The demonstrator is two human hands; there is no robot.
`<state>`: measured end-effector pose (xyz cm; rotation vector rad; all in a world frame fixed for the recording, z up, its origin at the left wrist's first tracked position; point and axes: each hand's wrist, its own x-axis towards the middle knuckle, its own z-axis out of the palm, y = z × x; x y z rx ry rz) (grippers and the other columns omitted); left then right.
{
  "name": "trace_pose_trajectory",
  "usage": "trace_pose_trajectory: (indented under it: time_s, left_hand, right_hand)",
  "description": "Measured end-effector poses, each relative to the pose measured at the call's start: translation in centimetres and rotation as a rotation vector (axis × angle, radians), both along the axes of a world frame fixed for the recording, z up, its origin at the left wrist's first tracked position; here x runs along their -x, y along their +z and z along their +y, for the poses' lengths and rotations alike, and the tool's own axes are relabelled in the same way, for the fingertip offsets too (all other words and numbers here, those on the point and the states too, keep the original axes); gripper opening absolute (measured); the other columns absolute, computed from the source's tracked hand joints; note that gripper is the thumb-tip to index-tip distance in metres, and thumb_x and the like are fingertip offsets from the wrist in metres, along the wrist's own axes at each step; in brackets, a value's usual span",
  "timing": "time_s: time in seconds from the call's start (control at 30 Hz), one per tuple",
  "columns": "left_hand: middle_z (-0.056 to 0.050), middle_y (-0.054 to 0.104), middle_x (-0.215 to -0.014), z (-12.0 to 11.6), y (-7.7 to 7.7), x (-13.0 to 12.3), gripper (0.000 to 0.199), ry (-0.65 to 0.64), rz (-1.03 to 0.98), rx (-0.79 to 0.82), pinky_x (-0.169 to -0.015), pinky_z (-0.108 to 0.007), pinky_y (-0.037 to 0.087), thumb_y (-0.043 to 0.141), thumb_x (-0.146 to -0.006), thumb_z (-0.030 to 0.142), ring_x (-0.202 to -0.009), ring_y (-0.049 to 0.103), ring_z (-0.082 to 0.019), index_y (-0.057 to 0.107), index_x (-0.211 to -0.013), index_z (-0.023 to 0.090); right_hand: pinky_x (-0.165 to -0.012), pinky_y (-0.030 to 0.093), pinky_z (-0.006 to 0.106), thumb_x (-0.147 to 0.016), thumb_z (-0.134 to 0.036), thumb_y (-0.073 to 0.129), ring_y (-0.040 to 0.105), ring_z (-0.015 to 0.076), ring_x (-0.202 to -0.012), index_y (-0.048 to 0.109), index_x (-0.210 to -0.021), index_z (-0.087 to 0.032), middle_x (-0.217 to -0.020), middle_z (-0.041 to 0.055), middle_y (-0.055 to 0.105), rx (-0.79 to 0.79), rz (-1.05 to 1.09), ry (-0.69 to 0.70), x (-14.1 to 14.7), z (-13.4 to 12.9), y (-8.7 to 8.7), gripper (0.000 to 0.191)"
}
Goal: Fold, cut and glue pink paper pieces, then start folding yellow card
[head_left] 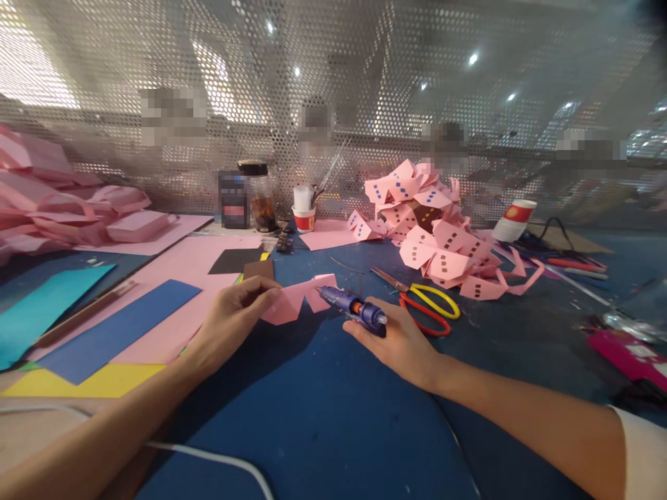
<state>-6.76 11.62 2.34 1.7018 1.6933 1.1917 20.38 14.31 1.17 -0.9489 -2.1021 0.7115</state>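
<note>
My left hand [241, 312] pinches the left end of a pink folded paper piece [286, 303], which is held just over the blue table [313, 417]. In my right hand [399, 340] is a purple hot glue gun [347, 303], its fingers wrapped round it. The nozzle points left and meets or nearly meets the right part of the pink piece; whether it touches I cannot tell. Behind my right hand lie scissors [424, 305] with red and yellow handles, blades partly spread.
Pink paper pieces with dark squares [442, 236] are heaped at the back right. More pink paper [46, 194] is piled at the left, near blue [125, 326], teal [46, 312] and yellow sheets [94, 380]. A jar [262, 201] and paper cup [303, 219] stand behind. A white cable [219, 458] crosses the front.
</note>
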Motion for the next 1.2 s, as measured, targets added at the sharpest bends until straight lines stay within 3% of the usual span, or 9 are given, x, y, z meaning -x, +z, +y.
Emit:
trace_pose_trajectory:
  time_s: [1.2]
  left_hand:
    - [0.003, 0.06, -0.075, -0.16, 0.34, -0.21, 0.026, -0.002, 0.012, 0.024, -0.067, -0.025, 0.038, 0.055, -0.088, 0.044, -0.076, 0.052, -0.018, 0.066, -0.082, 0.021]
  right_hand:
    - [-0.058, 0.035, 0.027, -0.091, -0.035, 0.057, 0.046, 0.0121, -0.061, 0.04, -0.071, -0.022, -0.066, -0.0048, 0.048, 0.03, 0.005, 0.021, -0.22, -0.01, -0.13, 0.03]
